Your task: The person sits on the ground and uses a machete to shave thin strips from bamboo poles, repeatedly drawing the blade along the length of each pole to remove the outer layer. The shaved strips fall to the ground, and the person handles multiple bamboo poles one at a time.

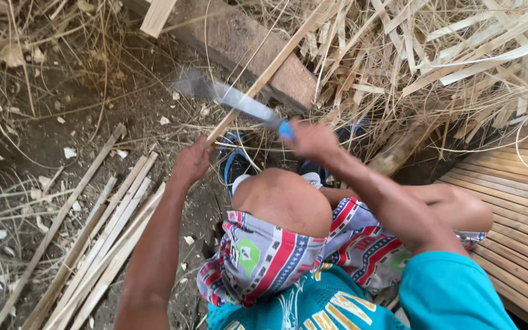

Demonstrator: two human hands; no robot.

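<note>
Shaving step: left hand is gripping the bamboo strip angled up over the dirt, right hand is clenching the blue-handled machete against it; next stroke likely needs blade shallow, away from fingers.

Teal shirt with yellow print, shorts patterned in red, white, blue and grey. Machete has a silvery-grey blade and bright blue handle. Bamboo strips are pale tan, ground dark brown.
</note>
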